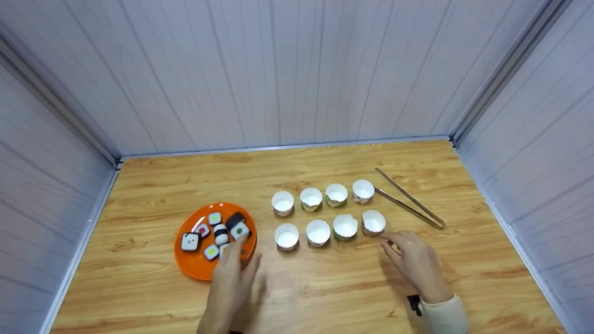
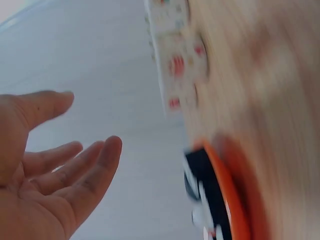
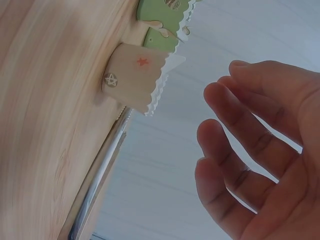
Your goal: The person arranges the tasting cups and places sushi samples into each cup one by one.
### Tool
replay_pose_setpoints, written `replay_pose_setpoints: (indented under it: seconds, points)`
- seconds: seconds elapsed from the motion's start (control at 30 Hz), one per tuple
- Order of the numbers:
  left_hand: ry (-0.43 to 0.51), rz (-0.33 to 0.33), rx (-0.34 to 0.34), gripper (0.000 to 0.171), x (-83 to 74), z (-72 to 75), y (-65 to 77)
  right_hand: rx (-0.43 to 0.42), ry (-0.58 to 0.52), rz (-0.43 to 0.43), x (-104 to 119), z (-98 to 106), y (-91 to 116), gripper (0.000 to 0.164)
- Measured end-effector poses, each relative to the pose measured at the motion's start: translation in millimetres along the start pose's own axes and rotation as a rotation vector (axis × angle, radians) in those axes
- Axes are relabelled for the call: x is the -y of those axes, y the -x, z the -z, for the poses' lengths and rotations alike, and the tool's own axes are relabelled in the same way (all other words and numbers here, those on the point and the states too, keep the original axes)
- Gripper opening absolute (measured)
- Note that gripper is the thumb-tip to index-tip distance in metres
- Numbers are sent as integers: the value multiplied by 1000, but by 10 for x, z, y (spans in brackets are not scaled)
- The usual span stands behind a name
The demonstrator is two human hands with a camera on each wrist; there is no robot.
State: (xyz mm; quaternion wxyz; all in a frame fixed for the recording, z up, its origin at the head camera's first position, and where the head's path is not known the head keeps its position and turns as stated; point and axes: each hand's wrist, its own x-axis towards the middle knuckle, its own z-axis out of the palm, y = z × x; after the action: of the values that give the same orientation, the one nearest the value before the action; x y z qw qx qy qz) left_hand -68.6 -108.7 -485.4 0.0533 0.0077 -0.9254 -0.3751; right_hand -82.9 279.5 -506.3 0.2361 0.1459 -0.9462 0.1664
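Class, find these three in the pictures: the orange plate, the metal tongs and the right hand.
Orange plate (image 1: 195,266): head view, on its bare lower-left part.
Metal tongs (image 1: 410,197): head view, midway along the farther arm.
Right hand (image 1: 415,260): head view, on the back of the hand.

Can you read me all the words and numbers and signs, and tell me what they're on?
No words, brands or numbers can be read.
Beige cup, right wrist view: a white star and an orange mark, no letters.
Green cup, same view: a brown print, too small to read.
Cup with red prints, left wrist view: too blurred to read.
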Motion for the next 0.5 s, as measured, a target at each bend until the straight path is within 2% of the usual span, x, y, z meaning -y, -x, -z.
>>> replay_pose_setpoints:
  seconds: [0.13, 0.2, 0.3, 0.4, 0.5]
  points:
    - [-75, 66, -46, 57, 215, 239, -67, 6, -5, -3, -49, 15, -12, 20]
    - [-106, 148, -54, 58, 327, 350, -88, 7, -7, 0, -84, 23, -19, 21]
    - [-138, 243, -99, 59, 535, 435, -91, 5, -8, 8, -149, 42, -30, 20]
    - [-159, 366, -68, 65, 710, 462, -98, 4, -5, 3, -221, 66, -37, 19]
    - [-137, 475, 7, 75, 836, 447, -111, 13, 2, -11, -292, 88, -46, 18]
